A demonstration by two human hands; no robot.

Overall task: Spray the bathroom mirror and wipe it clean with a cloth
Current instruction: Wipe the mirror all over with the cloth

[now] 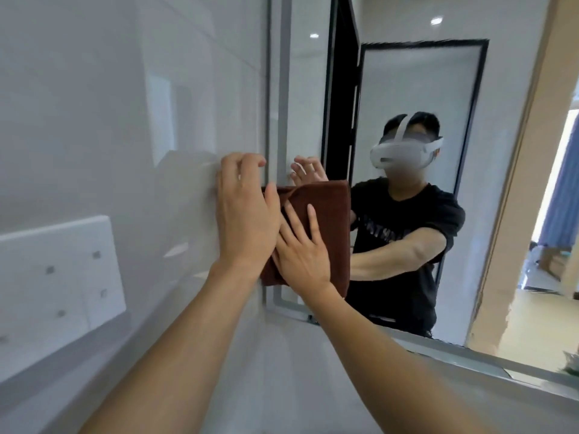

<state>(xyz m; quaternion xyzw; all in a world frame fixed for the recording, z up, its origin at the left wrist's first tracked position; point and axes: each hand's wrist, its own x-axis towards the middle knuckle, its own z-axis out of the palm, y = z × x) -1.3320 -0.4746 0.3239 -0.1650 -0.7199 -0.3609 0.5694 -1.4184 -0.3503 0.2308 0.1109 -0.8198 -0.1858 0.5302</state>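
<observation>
Mirror (391,89) on tiled wall (94,89); brown cloth (332,214) flat against glass.

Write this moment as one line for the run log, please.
step: wiping | cloth: brown, flat on mirror near left edge | right hand: presses cloth | left hand: fingers curled, overlapping cloth's left edge

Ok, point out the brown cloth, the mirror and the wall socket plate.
brown cloth (332,214), head view, on its upper right part.
mirror (407,89), head view, on bare glass.
wall socket plate (56,277), head view, on its white face.
</observation>
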